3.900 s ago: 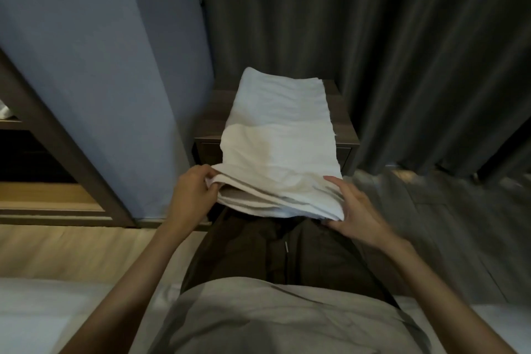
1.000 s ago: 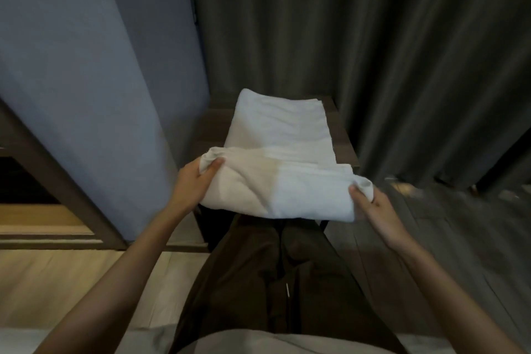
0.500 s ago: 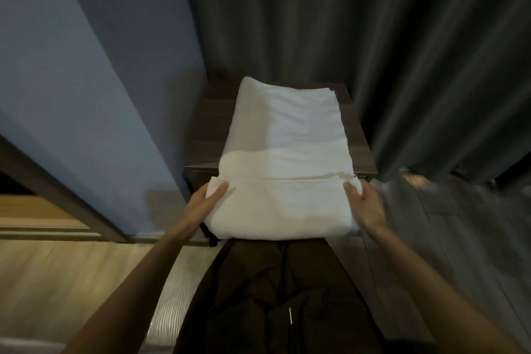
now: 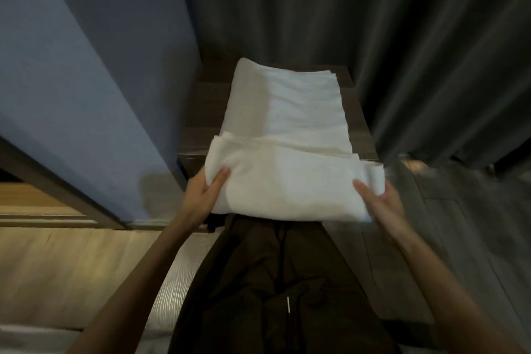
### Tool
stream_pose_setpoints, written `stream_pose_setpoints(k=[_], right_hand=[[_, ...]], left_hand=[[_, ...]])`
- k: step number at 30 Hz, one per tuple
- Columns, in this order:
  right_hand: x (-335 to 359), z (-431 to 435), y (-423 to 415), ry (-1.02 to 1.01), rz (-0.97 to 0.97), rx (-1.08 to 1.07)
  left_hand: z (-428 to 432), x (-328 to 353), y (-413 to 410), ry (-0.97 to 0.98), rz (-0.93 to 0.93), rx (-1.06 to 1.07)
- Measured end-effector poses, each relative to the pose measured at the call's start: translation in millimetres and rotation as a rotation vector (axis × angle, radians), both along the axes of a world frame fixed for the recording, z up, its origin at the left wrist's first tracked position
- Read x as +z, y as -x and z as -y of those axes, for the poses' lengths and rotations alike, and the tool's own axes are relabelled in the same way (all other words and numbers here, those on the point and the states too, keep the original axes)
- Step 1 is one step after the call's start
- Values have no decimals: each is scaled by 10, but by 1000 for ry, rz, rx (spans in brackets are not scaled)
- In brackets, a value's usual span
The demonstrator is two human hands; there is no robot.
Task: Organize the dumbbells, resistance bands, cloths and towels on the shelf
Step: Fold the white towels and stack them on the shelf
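Note:
A white towel (image 4: pixel 290 129) lies lengthwise on a small dark wooden table (image 4: pixel 198 121), its near end folded back over itself and hanging past the table's front edge. My left hand (image 4: pixel 202 195) grips the left side of that folded near part, thumb on top. My right hand (image 4: pixel 383 204) holds the right side, where the cloth bunches into a small roll. No dumbbells or resistance bands are in sight.
A blue wall (image 4: pixel 86 80) rises on the left and dark grey curtains (image 4: pixel 402 52) hang behind and to the right of the table. A wooden shelf frame (image 4: pixel 43 195) shows at the far left. My dark trousers (image 4: pixel 273 282) fill the bottom centre above grey floor planks.
The towel's near end has been folded back onto itself. In the last half second both hands slid nearer along the fold's sides, and the right edge has bunched up.

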State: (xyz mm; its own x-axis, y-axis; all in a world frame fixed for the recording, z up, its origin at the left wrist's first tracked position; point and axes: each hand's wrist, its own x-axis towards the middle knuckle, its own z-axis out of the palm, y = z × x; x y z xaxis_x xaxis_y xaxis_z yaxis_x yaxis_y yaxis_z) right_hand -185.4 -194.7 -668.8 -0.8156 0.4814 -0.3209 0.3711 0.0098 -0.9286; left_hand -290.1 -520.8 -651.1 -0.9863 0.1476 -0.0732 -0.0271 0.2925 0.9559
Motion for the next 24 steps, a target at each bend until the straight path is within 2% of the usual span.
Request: stream_pose_setpoints(k=[3, 5, 8, 12, 17, 20, 22, 24], right_hand=[[121, 71, 112, -247, -144, -47], [78, 133, 197, -320, -165, -21], [-144, 167, 282, -446, -82, 37], [-356, 159, 343, -504, -5, 8], [-475, 121, 398, -612, 109, -57], [-399, 123, 359, -679, 158, -90], [-329, 124, 303, -727, 70, -104], [-263, 149, 232, -629, -96, -94]], left_hand=[[-45, 12, 96, 68, -38, 97], [1, -141, 172, 199, -12, 86], [72, -401, 175, 293, 97, 78], [35, -524, 115, 287, 134, 117], [50, -605, 214, 261, 286, 121], [-13, -552, 118, 403, 98, 195], [-47, -472, 25, 601, -213, 222], [-54, -441, -41, 687, -576, 67]])
